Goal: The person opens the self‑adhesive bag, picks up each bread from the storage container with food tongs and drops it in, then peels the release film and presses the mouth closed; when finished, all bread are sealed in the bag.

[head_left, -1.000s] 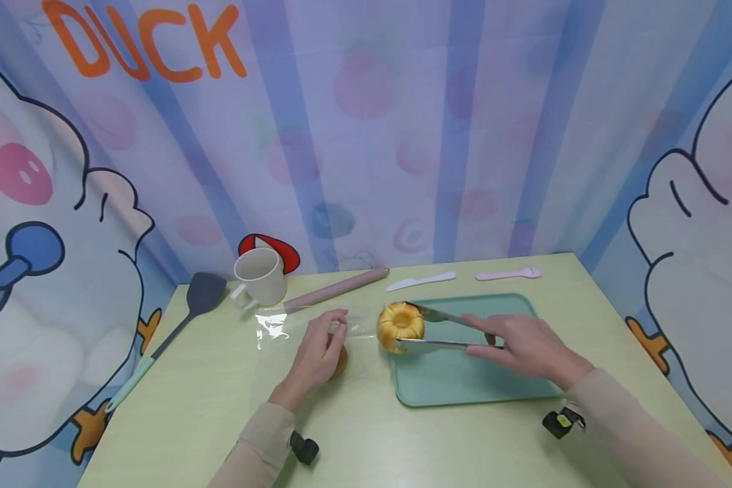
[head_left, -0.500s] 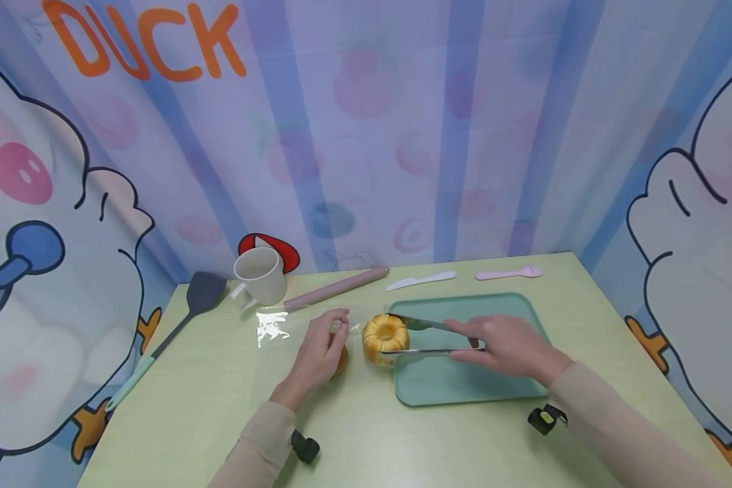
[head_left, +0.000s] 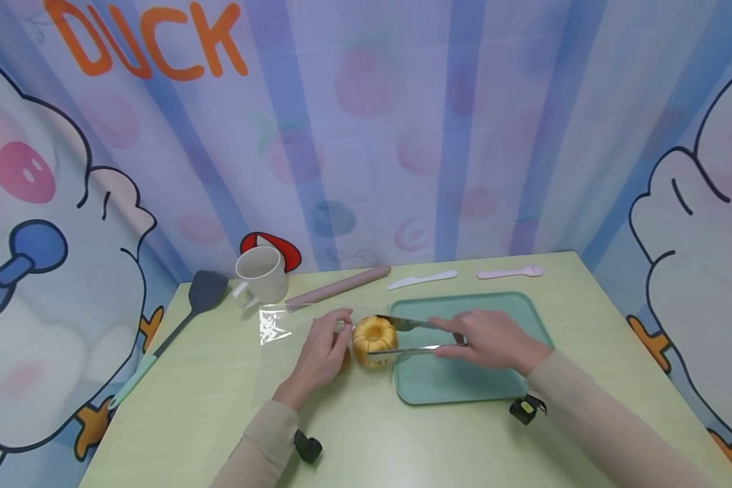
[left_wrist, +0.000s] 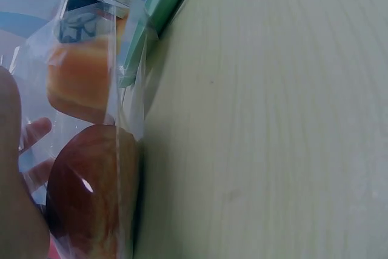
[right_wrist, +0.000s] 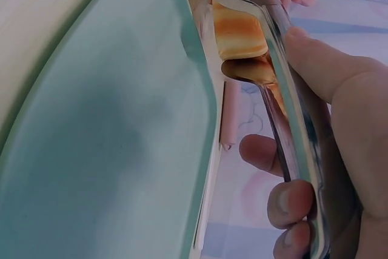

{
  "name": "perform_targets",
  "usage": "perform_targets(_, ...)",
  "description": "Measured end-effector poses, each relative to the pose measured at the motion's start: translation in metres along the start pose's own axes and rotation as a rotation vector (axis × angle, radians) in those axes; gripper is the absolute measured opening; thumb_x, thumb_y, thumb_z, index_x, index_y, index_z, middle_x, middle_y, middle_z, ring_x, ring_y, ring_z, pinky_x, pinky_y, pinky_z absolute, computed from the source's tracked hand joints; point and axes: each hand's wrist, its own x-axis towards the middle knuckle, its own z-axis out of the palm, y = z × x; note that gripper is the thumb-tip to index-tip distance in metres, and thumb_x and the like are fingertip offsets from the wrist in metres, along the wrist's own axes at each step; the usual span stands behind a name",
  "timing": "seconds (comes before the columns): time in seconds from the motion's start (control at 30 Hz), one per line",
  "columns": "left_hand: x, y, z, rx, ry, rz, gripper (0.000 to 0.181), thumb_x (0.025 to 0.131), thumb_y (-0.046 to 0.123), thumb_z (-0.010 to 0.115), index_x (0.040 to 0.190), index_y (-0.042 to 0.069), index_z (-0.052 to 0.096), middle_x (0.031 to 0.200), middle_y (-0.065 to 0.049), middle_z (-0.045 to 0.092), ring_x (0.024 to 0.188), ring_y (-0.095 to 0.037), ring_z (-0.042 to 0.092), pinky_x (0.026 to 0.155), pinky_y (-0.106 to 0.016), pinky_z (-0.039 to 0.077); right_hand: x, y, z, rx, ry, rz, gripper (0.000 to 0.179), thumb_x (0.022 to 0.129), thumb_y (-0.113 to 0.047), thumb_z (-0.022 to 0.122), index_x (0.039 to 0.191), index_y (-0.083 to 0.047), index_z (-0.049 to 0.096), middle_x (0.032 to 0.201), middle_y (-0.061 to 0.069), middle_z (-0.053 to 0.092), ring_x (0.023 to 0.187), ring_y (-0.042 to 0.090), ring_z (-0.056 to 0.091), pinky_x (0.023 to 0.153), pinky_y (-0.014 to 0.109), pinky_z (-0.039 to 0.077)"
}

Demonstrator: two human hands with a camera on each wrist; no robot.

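Note:
My right hand (head_left: 488, 339) grips a pair of metal tongs (head_left: 415, 350). Between their ends is a golden, ring-shaped bun (head_left: 374, 339) with a dimpled middle, at the tray's left edge. In the right wrist view the tong tips lie on either side of the bun (right_wrist: 238, 31). My left hand (head_left: 320, 352) holds a clear plastic bag (head_left: 274, 329) by its right end, fingers showing through the film in the left wrist view. A brown bread roll (left_wrist: 88, 189) lies inside the bag, mostly hidden by that hand from above. The golden bun overlaps the bag's mouth.
A green tray (head_left: 457, 386) lies under the right hand. Along the back stand or lie a white mug (head_left: 262, 274), a mauve rolling pin (head_left: 341, 286), a white plastic knife (head_left: 422, 280) and a pink spoon (head_left: 509, 273). A dark spatula (head_left: 206, 293) lies at the left.
My right hand has carried the bun in the tongs leftward, from over the tray's left edge to the bag's mouth beside the left hand. The left hand has stayed nearly still.

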Motion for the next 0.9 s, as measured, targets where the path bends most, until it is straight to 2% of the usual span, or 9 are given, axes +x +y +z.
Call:
perform_targets(0.1,0.000,0.000,0.001,-0.002,0.003,0.002,0.020,0.109,0.018,0.050,0.118,0.005,0.061,0.140,-0.015,0.064,0.124,-0.036,0.058,0.116,-0.059,0.038,0.004,-0.002,0.001,-0.005,-0.021,-0.004,0.061,0.098,-0.057,0.066,0.147,-0.020,0.064,0.069,-0.017,0.053,0.056,0.000,0.044,0.047,0.023,0.037)
perform_targets(0.3,0.000,0.000,0.003,0.017,-0.003,-0.009,0.019,0.109,0.021,0.050,0.120,0.009,0.061,0.140,-0.012,0.065,0.120,-0.034,0.059,0.121,-0.070,0.027,0.010,-0.005,0.001,-0.008,-0.017,-0.015,0.064,0.099,-0.063,0.061,0.148,-0.021,0.063,0.068,-0.016,0.051,0.056,0.000,0.044,0.047,0.023,0.036)
perform_targets(0.53,0.001,0.002,0.003,0.029,0.004,-0.015,0.017,0.108,0.021,0.050,0.117,0.012,0.062,0.140,-0.011,0.065,0.109,-0.031,0.059,0.121,-0.069,0.027,0.014,-0.005,-0.001,-0.028,-0.005,-0.039,0.066,0.099,-0.064,0.061,0.149,-0.021,0.062,0.069,-0.016,0.050,0.056,0.000,0.043,0.046,0.023,0.035)
perform_targets(0.9,0.001,0.001,0.001,0.026,0.007,-0.003,0.018,0.109,0.021,0.050,0.117,0.009,0.062,0.139,-0.014,0.065,0.110,-0.034,0.061,0.121,-0.072,0.024,0.016,-0.004,0.001,-0.047,-0.022,-0.031,0.063,0.100,-0.060,0.062,0.148,-0.020,0.063,0.069,-0.016,0.051,0.055,0.000,0.042,0.047,0.023,0.035)
